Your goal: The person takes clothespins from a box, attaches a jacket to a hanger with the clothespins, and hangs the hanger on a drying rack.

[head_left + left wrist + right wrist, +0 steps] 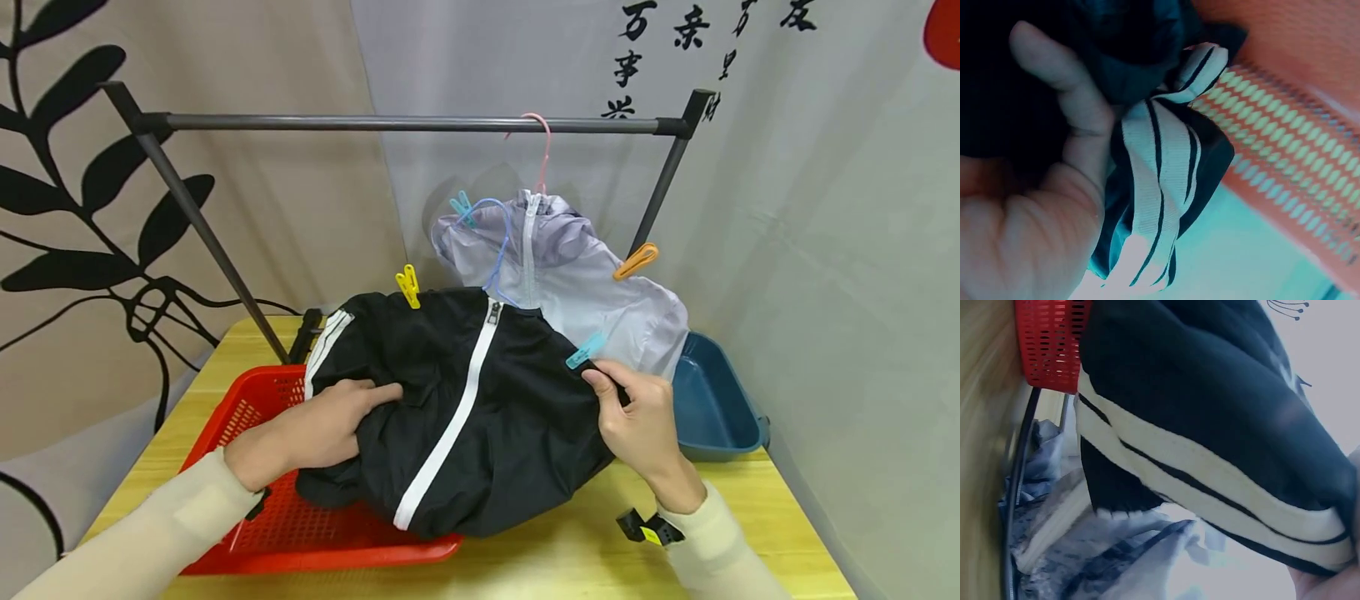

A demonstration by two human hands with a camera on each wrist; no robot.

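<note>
A black jacket (540, 400) with a white front zip and striped sleeves hangs on a blue hanger (501, 250), partly over a red basket (258, 392). My right hand (637, 417) pinches its right edge, just below a light-blue clothespin (586, 351). In the right wrist view, the striped sleeve (1210, 481) runs to that hand. My left hand (318, 429) touches the jacket's left side, one digit straight across the cloth. The left wrist view shows a straight thumb (1066, 75) beside the striped sleeve (1160, 156); the other fingertips are hidden. A yellow clothespin (408, 286) sits on the left shoulder.
Behind, a pale lilac jacket (592, 292) on a pink hanger (543, 150) hangs from a grey rack bar (405, 123), with an orange clothespin (636, 261) and a blue clothespin (462, 207). A blue basin (716, 392) stands right on the wooden table (780, 533).
</note>
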